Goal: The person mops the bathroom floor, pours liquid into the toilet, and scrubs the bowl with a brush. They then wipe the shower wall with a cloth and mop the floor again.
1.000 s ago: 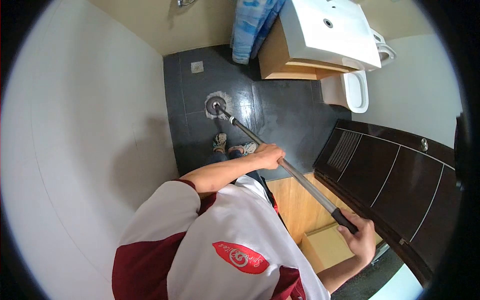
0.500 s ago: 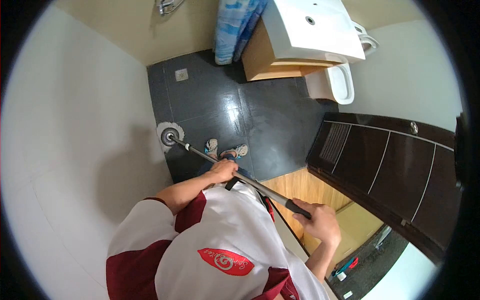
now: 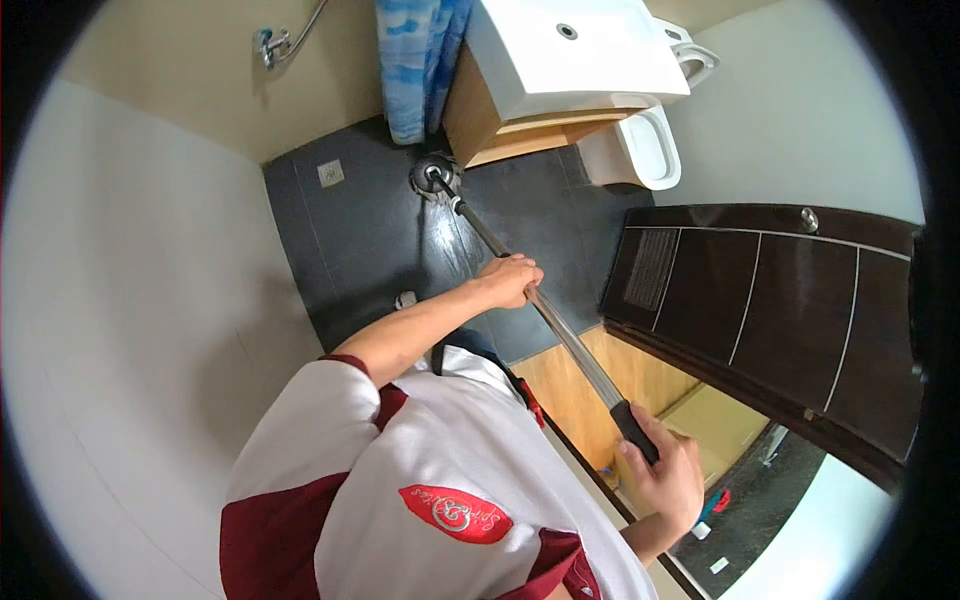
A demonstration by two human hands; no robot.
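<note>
A mop with a metal pole runs diagonally in front of me. Its round head rests on the dark tiled floor beside the vanity cabinet, fringe pressed under the disc. Midway along the pole, my left hand is closed around it with the arm stretched forward. My right hand wraps the black grip at the pole's upper end, close to my right side. Below the left forearm, part of one patterned shoe shows; the other is hidden.
A wooden vanity carries a white sink, with a toilet beyond it. A blue curtain hangs left of the vanity. The dark door stands ajar at right. A floor drain lies near the left wall.
The mop head has swept from beside the left wall forward and right, up to the vanity. My left hand has reached forward with the pole; the right hand has shifted slightly down and right.
</note>
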